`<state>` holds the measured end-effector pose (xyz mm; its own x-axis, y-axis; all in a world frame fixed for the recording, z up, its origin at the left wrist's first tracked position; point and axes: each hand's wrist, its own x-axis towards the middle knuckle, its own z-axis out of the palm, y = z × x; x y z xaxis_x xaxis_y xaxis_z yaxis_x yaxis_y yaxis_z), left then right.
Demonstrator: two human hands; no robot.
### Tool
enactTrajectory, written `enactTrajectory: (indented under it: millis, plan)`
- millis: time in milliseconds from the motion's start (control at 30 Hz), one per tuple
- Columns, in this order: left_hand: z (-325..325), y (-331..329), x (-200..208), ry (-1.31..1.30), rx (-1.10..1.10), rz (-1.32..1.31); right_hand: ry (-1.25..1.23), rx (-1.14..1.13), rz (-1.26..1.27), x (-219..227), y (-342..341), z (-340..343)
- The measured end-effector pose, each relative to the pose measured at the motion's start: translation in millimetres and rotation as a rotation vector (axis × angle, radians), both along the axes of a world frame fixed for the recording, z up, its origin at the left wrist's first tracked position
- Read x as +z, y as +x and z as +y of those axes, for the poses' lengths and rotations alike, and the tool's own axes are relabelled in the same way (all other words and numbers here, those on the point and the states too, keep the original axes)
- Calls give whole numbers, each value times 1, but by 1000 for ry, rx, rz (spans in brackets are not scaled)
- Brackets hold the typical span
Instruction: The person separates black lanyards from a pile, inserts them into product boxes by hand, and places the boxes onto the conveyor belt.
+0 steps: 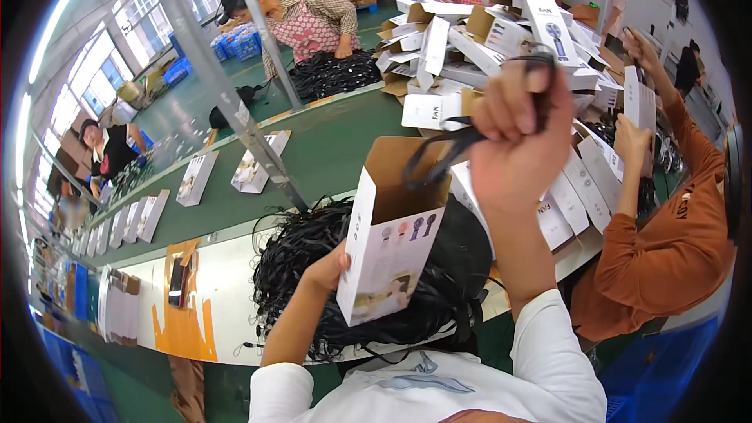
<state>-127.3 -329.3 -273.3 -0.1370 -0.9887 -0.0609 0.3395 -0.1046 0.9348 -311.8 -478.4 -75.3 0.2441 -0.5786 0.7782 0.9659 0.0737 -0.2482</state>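
My left hand (329, 265) grips a white cardboard box (381, 270) by its lower left side, fingers mostly behind it. The box is tilted, its brown inside showing through the raised top flaps; small coloured fan pictures are printed on the front. Above and to the right, my right hand (523, 129) is closed round a black cord (448, 155). A loop of the cord hangs leftward at the box's mouth; I cannot tell if it is inside. Behind and below the box lies a large heap of black cords (290, 266) on the table.
White boxes (470, 55) are piled at the back right. A co-worker in an orange top (666, 243) holds a box beside me. Boxes (197, 178) stand along the green conveyor belt (329, 141) behind a metal post (223, 98). A phone (178, 274) lies at left.
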Motion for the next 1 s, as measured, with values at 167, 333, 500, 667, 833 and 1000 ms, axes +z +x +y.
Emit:
enactTrajectory:
  millis: [167, 333, 500, 667, 833, 1000]
  plan:
    - [5, 0, -5, -33, 119, 123, -418, -235, 574, -33, 43, 12]
    - [5, 1, -13, -55, 217, 258, -1066, -849, 1032, -44, 11, 26]
    - [15, 7, -14, -86, 361, 387, -505, -154, 1314, -111, 16, 34]
    - [2, 17, 5, -307, 500, -15, -199, 20, 1218, -173, 48, 12]
    - [60, -1, -1, -320, 505, -1284, 51, 6, 1235, -178, 139, -44]
    - [69, -24, -13, -296, 606, -1266, -31, -49, 1338, -242, 249, -85]
